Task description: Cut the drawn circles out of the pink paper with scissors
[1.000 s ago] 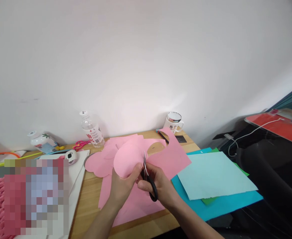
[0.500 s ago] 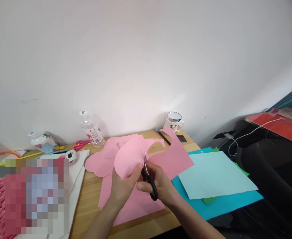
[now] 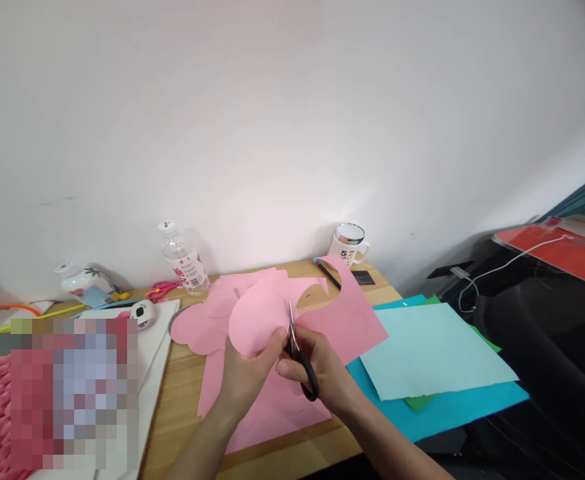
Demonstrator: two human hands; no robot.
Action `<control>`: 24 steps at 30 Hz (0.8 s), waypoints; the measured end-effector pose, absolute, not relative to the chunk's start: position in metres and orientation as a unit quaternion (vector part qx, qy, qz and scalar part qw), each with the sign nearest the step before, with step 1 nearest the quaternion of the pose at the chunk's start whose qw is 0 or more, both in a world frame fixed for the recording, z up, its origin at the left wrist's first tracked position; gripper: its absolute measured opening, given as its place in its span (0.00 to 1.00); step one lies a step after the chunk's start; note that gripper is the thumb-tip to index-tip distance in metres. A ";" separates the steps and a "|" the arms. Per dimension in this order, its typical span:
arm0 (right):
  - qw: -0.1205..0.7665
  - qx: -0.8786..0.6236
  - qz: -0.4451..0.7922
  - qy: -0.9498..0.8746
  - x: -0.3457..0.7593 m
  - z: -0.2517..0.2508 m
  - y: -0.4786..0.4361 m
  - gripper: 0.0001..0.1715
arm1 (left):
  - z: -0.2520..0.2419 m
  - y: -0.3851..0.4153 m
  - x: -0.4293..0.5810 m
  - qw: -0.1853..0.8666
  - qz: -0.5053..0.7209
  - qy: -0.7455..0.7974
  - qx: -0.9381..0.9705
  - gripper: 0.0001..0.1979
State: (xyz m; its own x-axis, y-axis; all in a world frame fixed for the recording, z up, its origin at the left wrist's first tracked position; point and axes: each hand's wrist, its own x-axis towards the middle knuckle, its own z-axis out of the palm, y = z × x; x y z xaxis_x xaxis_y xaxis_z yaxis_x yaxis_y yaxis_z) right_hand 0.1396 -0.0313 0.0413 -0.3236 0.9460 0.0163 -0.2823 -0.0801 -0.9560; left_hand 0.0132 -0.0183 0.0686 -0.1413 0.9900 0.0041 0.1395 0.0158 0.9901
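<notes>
A rounded piece of pink paper (image 3: 257, 317) is pinched between the thumb and fingers of my left hand (image 3: 252, 370). My right hand (image 3: 320, 363) is closed round a pair of black-handled scissors (image 3: 308, 377), their blades pointing away from me at the paper's right edge. From beside the blades, a curved pink paper offcut (image 3: 355, 320) stretches out to the right. Under both hands lie more pink sheets (image 3: 282, 427), and a scalloped pink paper shape (image 3: 197, 327) rests at their left. The scissors' lower handle is partly hidden by my fingers.
Light blue paper (image 3: 437, 350) lies over blue and green sheets at the right. Along the wall stand a white mug (image 3: 348, 245), a clear bottle (image 3: 185, 260) and a white jar (image 3: 85, 287). Pink scissors (image 3: 162, 290) lie by the bottle. A white board (image 3: 155, 353) covers the left side.
The scissors have turned very slightly in my right hand, and the offcut has shifted a little. My left hand keeps its hold on the rounded paper.
</notes>
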 end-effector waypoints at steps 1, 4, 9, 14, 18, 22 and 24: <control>0.471 -0.344 0.651 -0.487 0.139 0.042 -0.031 0.17 | 0.069 -0.018 0.013 0.430 0.495 0.570 0.496 0.15; 0.469 -0.358 0.647 -0.483 0.139 0.045 -0.032 0.18 | 0.069 -0.018 0.012 0.433 0.493 0.569 0.495 0.16; 0.468 -0.369 0.643 -0.481 0.138 0.048 -0.032 0.20 | 0.071 -0.017 0.013 0.436 0.490 0.575 0.489 0.17; 0.462 -0.376 0.640 -0.485 0.138 0.045 -0.032 0.20 | 0.071 -0.018 0.013 0.440 0.492 0.564 0.496 0.15; 0.461 -0.384 0.635 -0.488 0.139 0.043 -0.032 0.19 | 0.072 -0.018 0.012 0.434 0.492 0.566 0.499 0.13; 0.462 -0.386 0.643 -0.474 0.139 0.042 -0.033 0.16 | 0.072 -0.017 0.011 0.439 0.487 0.566 0.500 0.12; 0.461 -0.390 0.647 -0.466 0.139 0.043 -0.033 0.14 | 0.071 -0.017 0.010 0.444 0.487 0.560 0.503 0.11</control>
